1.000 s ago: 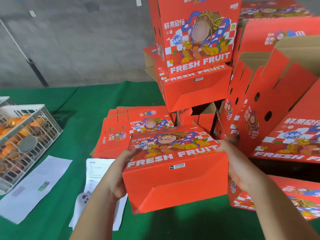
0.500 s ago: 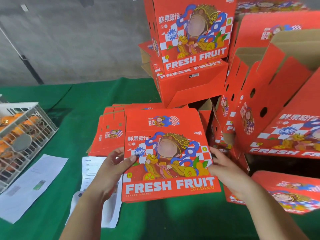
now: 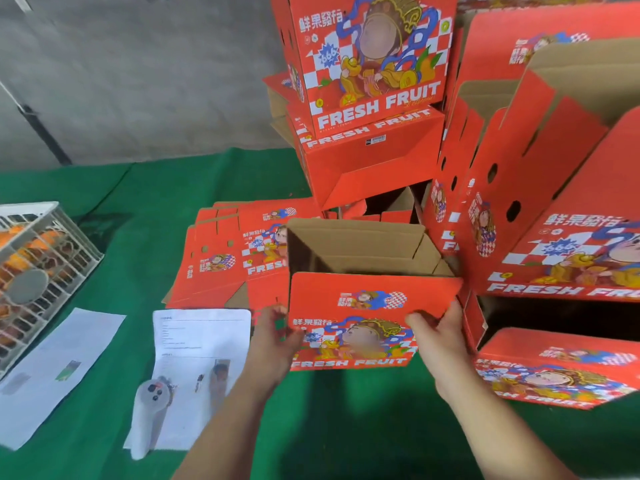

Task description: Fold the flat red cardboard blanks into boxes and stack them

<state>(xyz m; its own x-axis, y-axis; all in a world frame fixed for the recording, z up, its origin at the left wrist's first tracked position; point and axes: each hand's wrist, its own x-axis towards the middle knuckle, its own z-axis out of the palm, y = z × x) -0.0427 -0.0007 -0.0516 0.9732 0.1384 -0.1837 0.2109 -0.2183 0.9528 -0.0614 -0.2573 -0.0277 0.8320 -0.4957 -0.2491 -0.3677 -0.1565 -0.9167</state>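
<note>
While both hands pinch its near wall, the box (image 3: 367, 306) mouth-up, long axis left-right; left grip (image 3: 277, 336), right grip (image 3: 438, 336).

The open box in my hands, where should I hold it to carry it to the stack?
Grip the open box by its two short side walls, one from the left and one from the right, as the left hand and right hand roughly do now. Its top is open with flaps up, so the upper edges probably flex; the folded corners lower down look stiffer.

red box (image 3: 374, 296) with blue-and-white checks and brown inside; green table cover (image 3: 145, 188); white crate (image 3: 45, 244) of orange fruit (image 3: 45, 239)
</note>
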